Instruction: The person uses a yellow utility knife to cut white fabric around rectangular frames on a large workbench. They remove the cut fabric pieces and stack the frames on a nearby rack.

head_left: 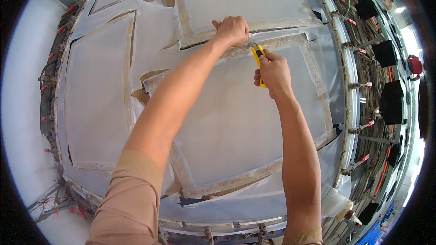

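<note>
A yellow utility knife point(259, 59) with a black slider is gripped in my right hand point(275, 73). Its blade points up and left, at the gap between two flat frames. Just left of the blade, my left hand point(233, 31) is closed low over the pale translucent sheet; its fingertips are hidden, so I cannot make out what it pinches. Beneath my arms lies the nearer frame point(254, 175), with a tan, worn border under the sheet. Beyond my hands is the farther frame point(183, 13), similarly covered.
Another covered frame point(128, 63) lies at the left. A metal rail point(352, 104) edges the table on the right, with several red-handled clamps point(362, 127) along it. Black boxy pieces point(391, 102) line the far right. A whitish bottle-like container point(338, 205) stands at the lower right corner.
</note>
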`<state>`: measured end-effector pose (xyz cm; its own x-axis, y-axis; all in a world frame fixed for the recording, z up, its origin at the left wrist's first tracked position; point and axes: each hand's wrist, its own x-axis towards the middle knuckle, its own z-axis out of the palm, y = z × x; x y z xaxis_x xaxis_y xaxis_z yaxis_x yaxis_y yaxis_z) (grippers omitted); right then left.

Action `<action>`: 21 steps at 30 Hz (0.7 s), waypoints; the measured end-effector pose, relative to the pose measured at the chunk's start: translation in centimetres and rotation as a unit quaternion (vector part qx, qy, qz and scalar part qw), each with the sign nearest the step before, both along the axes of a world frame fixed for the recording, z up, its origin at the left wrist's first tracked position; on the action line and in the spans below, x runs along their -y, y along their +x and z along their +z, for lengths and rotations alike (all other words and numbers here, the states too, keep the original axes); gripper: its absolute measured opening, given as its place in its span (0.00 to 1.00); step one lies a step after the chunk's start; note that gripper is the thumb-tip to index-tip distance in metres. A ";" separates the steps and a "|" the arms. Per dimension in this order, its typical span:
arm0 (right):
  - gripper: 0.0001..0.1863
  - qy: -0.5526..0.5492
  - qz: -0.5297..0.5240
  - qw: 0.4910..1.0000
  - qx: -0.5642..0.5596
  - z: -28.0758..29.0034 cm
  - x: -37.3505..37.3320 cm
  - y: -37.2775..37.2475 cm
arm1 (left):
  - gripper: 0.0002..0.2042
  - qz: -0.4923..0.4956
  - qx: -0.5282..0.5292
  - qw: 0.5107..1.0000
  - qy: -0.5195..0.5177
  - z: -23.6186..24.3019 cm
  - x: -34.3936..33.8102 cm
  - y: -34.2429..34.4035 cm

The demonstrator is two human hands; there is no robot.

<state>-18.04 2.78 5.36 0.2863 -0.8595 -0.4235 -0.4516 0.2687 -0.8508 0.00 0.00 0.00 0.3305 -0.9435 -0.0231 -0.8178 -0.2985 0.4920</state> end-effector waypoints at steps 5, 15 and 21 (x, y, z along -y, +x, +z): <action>0.19 -0.033 -0.015 0.999 -0.017 0.7 2.5 -0.6 | 0.07 -0.014 0.025 0.999 -0.017 0.5 -0.2 0.2; 0.16 -0.012 0.063 0.998 0.008 1.0 -2.0 2.0 | 0.09 -0.038 0.036 0.998 -0.035 2.0 0.5 2.1; 0.16 -0.001 0.045 0.999 -0.001 0.3 -5.3 3.1 | 0.14 -0.058 -0.068 0.994 0.062 2.1 0.1 2.0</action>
